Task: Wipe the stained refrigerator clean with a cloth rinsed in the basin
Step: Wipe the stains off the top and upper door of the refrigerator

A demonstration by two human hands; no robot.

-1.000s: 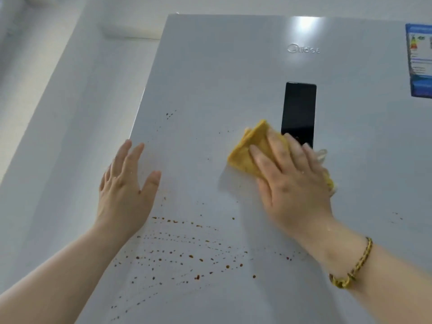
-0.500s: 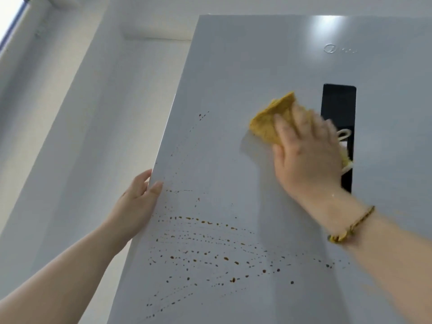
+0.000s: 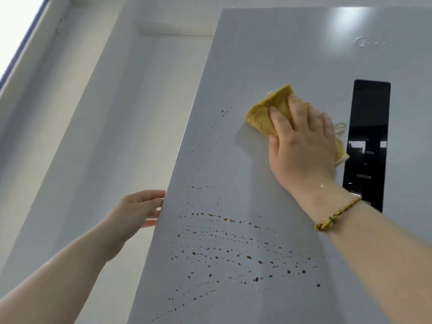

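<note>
Where a bright window [image 3: 14, 31] fills the corner far up and to the left of the left hand [image 3: 138, 210], a pale wall [image 3: 105, 136] runs down behind that hand's forearm. The left hand is raised at the left edge of the refrigerator [image 3: 268, 54]. Its fingers curl round that edge and grip it, the fingertips hidden where they meet the door.

Just right of this hand and spreading below it, brown stains [image 3: 233, 253] speckle the grey door in curved rows of dots and drops. They are thickest low down between the two forearms, and a thinner trail of specks climbs toward the cloth [image 3: 266, 113]. This yellow cloth lies folded flat against the door, up and to the right of the left hand, with its free corner pointing up and left.

The right hand [image 3: 304, 146] lies on top of it, palm to the door, fingers straight and spread, pressing the cloth onto the surface rather than clutching it. A bit of the cloth and a pale loop show past the hand's right side. A yellow braided bracelet [image 3: 336, 215] sits on the right wrist.

Just right of the right hand stands a tall black control panel [image 3: 367, 141], and the cloth's trailing end reaches its left border. Above that panel, a faint logo [image 3: 364, 42] is too blurred to read.
</note>
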